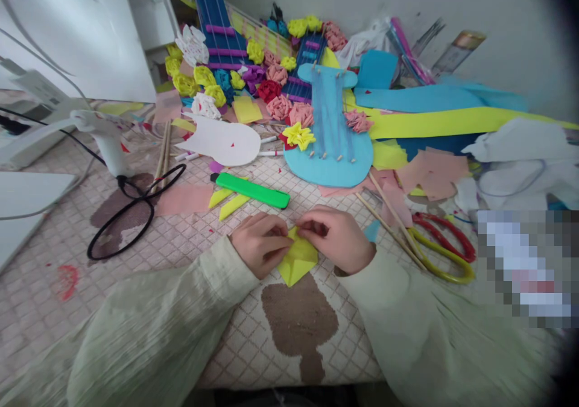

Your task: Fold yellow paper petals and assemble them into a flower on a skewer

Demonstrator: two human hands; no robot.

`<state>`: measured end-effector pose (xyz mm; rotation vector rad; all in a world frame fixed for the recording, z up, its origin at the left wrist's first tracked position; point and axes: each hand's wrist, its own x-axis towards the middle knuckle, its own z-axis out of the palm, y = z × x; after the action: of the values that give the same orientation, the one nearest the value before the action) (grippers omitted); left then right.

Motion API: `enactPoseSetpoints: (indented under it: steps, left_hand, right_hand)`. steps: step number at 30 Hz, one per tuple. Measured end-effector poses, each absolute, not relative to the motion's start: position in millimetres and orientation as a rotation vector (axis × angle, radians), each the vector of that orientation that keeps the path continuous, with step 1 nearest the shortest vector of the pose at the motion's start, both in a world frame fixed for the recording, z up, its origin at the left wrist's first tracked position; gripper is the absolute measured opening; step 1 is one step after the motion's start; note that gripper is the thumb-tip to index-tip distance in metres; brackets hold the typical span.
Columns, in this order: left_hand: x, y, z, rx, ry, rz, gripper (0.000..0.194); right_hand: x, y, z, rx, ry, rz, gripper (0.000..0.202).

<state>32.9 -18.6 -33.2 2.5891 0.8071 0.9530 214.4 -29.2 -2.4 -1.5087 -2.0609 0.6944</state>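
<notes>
From the head view, the bench (357, 368) is ending just in front of me, its near edge running below my two sleeves. Patterned cloth is stretching away to my left, between my left sleeve (172, 298) and the looped black cable (122, 182). Ahead, the green cutter (253, 190) is lying just beyond my left grip (260, 244), its body slanting across two yellow strips (234, 207). On the right, thin sticks (384, 224) are reaching over to the scissors (446, 269), and the blue cutout (332, 169) is bounding the far side.

The cloth is showing a diamond lattice, with a flat brown patch (298, 316) spreading toward the edge. The cutter is looking smooth and hard; the cutout is carrying strings, and crumpled roses (270, 90) are crowding behind it.

The yellow paper (298, 261) is sitting between my hands, above the patch. My left grip is pinching its left side, and my right grip (337, 238) is closing fingertips on its upper part. It is looking thin, creased into triangular facets, with one corner pointing toward me; my fingers are hiding its top.
</notes>
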Motion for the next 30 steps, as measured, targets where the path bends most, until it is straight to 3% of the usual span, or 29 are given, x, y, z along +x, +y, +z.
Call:
enactPoseSetpoints:
  steps: [30]
  left_hand:
    - [31.4,-18.6,-33.7,2.587,0.762,0.956,0.016]
  right_hand:
    - [211.7,-31.2,-3.6,-1.467,-2.114,0.728,0.011]
